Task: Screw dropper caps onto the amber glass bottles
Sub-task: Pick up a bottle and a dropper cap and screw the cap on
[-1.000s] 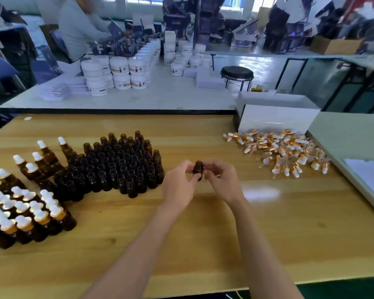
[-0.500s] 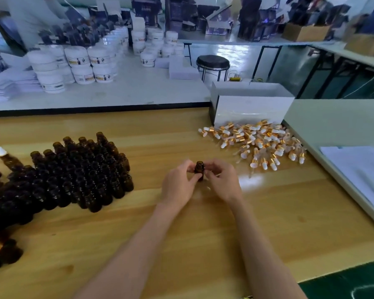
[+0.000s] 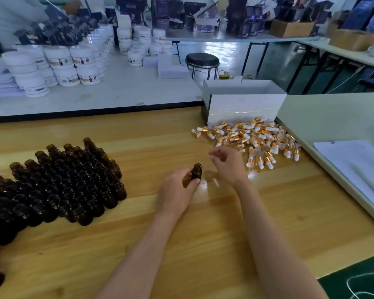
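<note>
You are pinching an uncapped bottle [image 3: 196, 172] upright, neck up, in your left hand [image 3: 177, 190] near the middle of the table [image 3: 138, 244]. Your right hand [image 3: 227, 162], fingers loosely curling and too blurred to judge a pinch, is hovering just beside the caps [image 3: 257, 139] lying toward the right edge

My worktop [image 3: 138, 244] is glossy varnished wood; the bottles [image 3: 73, 186] are glossy amber glass; the dropper caps [image 3: 253, 139] look metallic gold, perhaps plastic.
</note>
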